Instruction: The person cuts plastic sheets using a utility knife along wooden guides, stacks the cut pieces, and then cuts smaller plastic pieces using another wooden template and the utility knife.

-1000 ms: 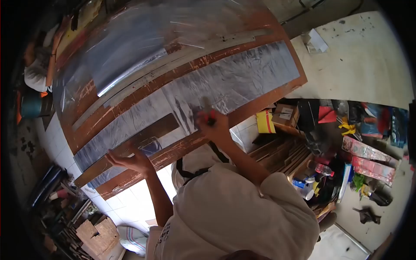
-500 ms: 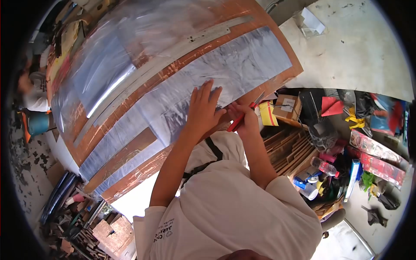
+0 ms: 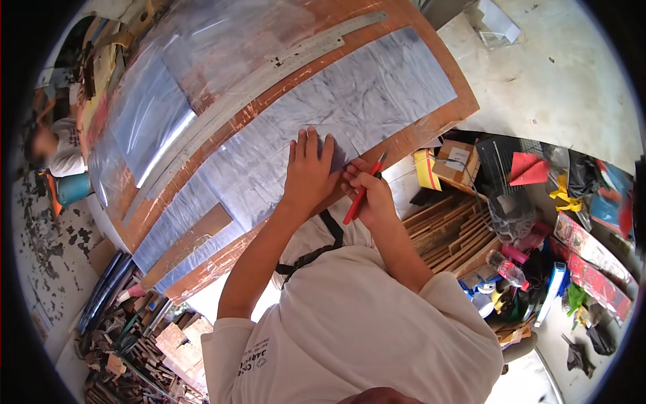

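Note:
My left hand (image 3: 309,168) lies flat with its fingers extended on a grey-white, streaky film-like sheet (image 3: 383,87). Beside it, at the sheet's near edge, my right hand (image 3: 371,192) is closed around a slim red tool (image 3: 353,210) with a narrow pointed end; I cannot make out whether it is a cutter or a pen. The right fingertips are close to the sheet's edge, but contact is unclear. Under the sheet is a worn brown board (image 3: 461,101). A long metal ruler (image 3: 306,54) rests across the board beyond my hands.
Clear plastic film (image 3: 161,108) covers the board's far left. A narrow brown strip (image 3: 188,246) lies near the left end. Stacked wooden strips (image 3: 447,232), a cardboard box (image 3: 457,161) and a bottle (image 3: 506,269) stand at right. Another person (image 3: 64,151) is at far left.
The red tool has turned more upright in my right hand, its pointed end swinging away from me. My left hand stays on the sheet, and the whole view has shifted slightly.

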`<state>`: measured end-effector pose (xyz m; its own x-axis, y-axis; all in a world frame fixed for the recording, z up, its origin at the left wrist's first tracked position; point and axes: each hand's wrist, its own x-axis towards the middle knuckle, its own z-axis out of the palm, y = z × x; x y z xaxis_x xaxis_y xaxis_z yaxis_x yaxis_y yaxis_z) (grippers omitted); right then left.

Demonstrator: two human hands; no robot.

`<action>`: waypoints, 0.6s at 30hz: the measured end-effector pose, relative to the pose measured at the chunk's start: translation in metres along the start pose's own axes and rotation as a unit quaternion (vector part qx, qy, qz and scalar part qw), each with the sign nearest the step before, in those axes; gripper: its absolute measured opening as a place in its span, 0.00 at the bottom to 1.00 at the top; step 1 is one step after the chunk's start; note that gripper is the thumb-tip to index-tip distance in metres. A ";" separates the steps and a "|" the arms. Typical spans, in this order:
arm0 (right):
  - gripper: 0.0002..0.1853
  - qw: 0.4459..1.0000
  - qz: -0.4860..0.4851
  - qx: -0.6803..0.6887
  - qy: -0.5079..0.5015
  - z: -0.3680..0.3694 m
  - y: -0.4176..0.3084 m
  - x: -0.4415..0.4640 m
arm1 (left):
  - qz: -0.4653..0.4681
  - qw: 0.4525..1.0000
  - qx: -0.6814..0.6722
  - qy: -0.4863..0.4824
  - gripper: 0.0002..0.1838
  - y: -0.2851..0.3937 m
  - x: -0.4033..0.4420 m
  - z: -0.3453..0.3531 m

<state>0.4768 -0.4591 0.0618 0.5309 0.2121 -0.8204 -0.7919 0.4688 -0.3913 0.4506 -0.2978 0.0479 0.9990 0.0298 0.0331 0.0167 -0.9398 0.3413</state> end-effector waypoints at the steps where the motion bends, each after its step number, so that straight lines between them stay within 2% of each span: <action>1: 0.25 0.999 -0.007 -0.042 -0.020 -0.004 -0.007 -0.002 | 0.015 1.000 0.021 -0.006 0.44 -0.001 0.000 0.002; 3: 0.24 0.996 -0.013 -0.081 -0.038 -0.014 -0.018 -0.002 | 0.031 0.998 0.043 -0.014 0.45 0.000 0.004 -0.002; 5: 0.25 0.977 -0.160 -0.136 -0.037 -0.019 -0.030 0.005 | 0.029 0.998 0.036 -0.049 0.45 0.003 0.008 -0.009; 6: 0.28 0.970 -0.220 -0.107 -0.017 -0.007 -0.038 0.005 | 0.032 0.998 0.036 -0.051 0.45 0.004 0.009 -0.012; 7: 0.28 0.969 -0.222 -0.105 -0.016 0.001 -0.045 0.013 | 0.033 0.997 0.029 -0.061 0.45 0.004 0.010 -0.015; 9: 0.28 0.976 -0.208 0.009 -0.058 0.014 -0.057 0.032 | 0.036 0.996 0.022 -0.073 0.45 0.001 0.013 -0.019; 15: 0.28 0.978 -0.200 -0.020 -0.053 0.015 -0.060 0.052 | 0.057 0.994 0.001 -0.095 0.44 -0.006 0.017 -0.025; 18: 0.25 0.969 -0.235 -0.054 -0.055 0.013 -0.053 0.056 | 0.014 0.998 -0.023 -0.059 0.41 -0.005 0.009 -0.012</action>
<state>0.5524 -0.4610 0.0417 0.8652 0.0902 -0.4932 -0.4781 0.4448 -0.7573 0.4588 -0.2883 0.0579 0.9971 -0.0396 -0.0657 -0.0113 -0.9229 0.3848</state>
